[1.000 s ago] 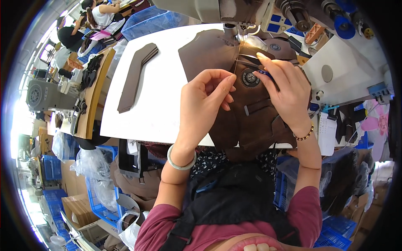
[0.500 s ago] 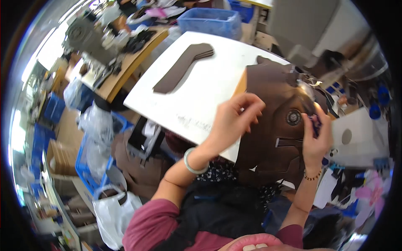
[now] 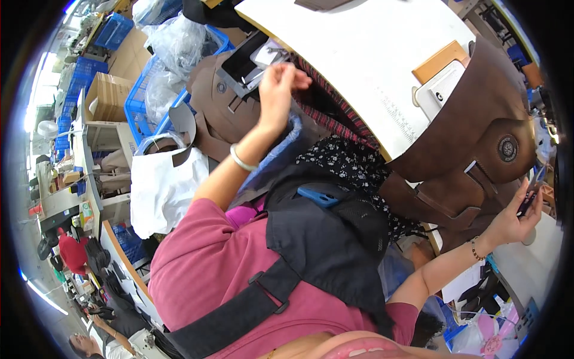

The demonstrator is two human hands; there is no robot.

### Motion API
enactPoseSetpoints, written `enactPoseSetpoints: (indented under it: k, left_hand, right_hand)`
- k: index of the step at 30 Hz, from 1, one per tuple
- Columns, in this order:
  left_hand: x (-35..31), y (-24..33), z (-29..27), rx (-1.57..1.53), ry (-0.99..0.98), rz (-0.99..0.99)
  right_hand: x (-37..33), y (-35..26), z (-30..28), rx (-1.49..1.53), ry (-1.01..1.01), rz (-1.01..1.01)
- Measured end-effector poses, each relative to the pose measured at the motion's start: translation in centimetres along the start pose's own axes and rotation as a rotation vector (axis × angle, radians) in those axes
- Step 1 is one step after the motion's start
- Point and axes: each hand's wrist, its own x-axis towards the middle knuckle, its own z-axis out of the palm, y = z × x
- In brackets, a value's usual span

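My left hand (image 3: 278,93) hovers at a small dark drawer (image 3: 235,72) under the table's edge, its fingers loosely bent and apart, with nothing seen in them. A grey metal tool like a wrench (image 3: 276,55) and a pale item lie in the drawer. At the right, my right hand (image 3: 513,216) grips small dark-handled thread snips (image 3: 528,197), blades pointing up and away. Close beside it, a large brown leather-like piece (image 3: 445,143) drapes over the table's right side, with a round dark emblem (image 3: 507,148) and a stitched strap.
On the white tabletop (image 3: 359,57) lie a white phone (image 3: 438,93) and a tan block-like item (image 3: 441,61). Left of the drawer are more brown pieces (image 3: 209,90), a blue crate (image 3: 139,107) with clear plastic bags, and a white bag (image 3: 169,185). Another person (image 3: 113,326) is at lower left.
The view has swung left and down. My left hand has gone from over the tabletop to the drawer. The snips, earlier held up near the brown piece's far part, are now nearer its right edge.
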Motion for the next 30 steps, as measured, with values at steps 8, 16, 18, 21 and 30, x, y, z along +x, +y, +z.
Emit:
enactPoseSetpoints:
  k: [8,16,18,21,30]
  left_hand:
    - [-5.0,-6.6,-0.3,0.993,-0.633,0.089]
    - [-3.2,0.8,-1.4,1.248,-0.496,0.228]
    - [-2.4,-0.1,-5.1,1.134,-0.474,0.084]
    - [-1.6,0.5,-7.2,0.747,-0.477,-0.225]
    - [-0.4,10.4,6.9,0.635,-0.632,1.003]
  right_hand:
    - [-2.4,-0.8,-0.6,0.127,-0.046,0.127]
    - [-1.3,-1.5,-0.4,0.193,0.049,0.123]
    - [-0.8,-1.8,0.0,0.242,0.040,0.184]
    - [-0.7,-1.5,0.5,0.250,0.050,0.159]
    - [-0.2,-2.7,-0.2,0.325,-0.036,0.296]
